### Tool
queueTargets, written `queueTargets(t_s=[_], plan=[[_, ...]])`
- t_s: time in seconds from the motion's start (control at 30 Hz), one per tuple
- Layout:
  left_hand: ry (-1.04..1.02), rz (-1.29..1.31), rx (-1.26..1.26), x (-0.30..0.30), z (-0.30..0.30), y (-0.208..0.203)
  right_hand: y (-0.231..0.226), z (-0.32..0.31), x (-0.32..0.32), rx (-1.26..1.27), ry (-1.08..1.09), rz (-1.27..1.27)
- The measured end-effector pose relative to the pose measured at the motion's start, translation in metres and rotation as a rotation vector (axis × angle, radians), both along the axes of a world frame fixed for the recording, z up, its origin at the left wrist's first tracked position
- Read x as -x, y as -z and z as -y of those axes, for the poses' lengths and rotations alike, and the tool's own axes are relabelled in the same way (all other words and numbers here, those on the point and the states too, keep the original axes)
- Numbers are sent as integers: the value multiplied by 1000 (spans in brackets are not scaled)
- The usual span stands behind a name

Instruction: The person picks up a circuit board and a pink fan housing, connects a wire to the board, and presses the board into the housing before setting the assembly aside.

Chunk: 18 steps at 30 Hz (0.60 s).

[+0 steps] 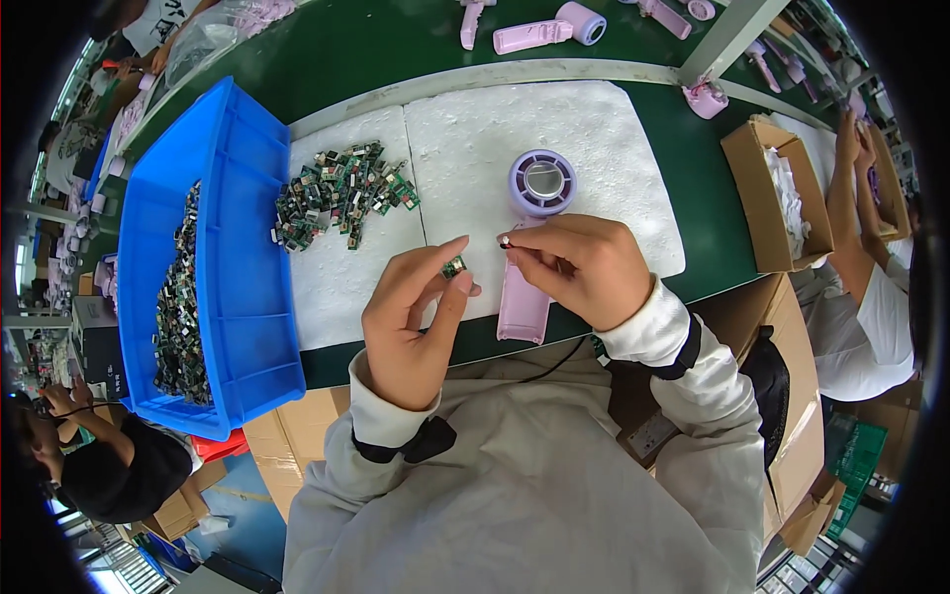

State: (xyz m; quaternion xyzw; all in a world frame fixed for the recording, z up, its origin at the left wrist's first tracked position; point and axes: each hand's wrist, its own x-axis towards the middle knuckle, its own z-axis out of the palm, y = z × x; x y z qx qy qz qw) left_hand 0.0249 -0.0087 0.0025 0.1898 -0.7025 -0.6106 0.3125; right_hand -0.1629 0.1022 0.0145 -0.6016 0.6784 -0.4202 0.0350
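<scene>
My left hand [411, 317] pinches a small green circuit board [453, 267] between thumb and fingertips. Close beside it, my right hand [584, 265] is closed on a small white connector [505, 241] with a bit of red and dark wire; its exact shape is too small to make out. Beneath the right hand lies a handheld fan with a round purple head [542, 183] and a pink handle [522, 305]; the hand hides the part where they meet. A loose pile of circuit boards [341, 193] rests on the white foam sheet [465, 119], left of the fan.
At the left stands a blue bin [252, 238] holding many more boards [180, 307]. Several pink fan parts [534, 38] lie on the green bench beyond a metal rail [475, 77]. An open cardboard box [777, 193] sits at the right. Other people work at both sides.
</scene>
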Motion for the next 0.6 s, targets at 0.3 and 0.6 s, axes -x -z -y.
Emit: queueTargets(t_s=[0.3,0.6], plan=[[-17,78,91,7,-1,-5,-4,-1,-1,-107,10,144],[-9,68,-65,9,3,4,2,-3,2,21,-84,16]])
